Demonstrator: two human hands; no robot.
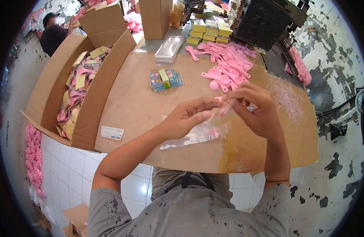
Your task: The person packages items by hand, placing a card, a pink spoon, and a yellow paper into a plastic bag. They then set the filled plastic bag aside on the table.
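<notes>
Clear plastic pouch (223, 115): thin, glossy, slightly creased; held tilted above the tabletop (138, 114), at the fingertips of the right hand (255, 108), the left hand (190, 118) close against it. Pink shows through near its upper end — pale yellow-green lower down — but blur and fingers hide the contents' outline and the pouch's mouth.

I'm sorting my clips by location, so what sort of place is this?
Probably a small packing workshop: pink scoops are heaped on the cardboard-covered table, clear plastic bags lie stacked nearby, and an open carton holds more scoops and yellow cards.
</notes>
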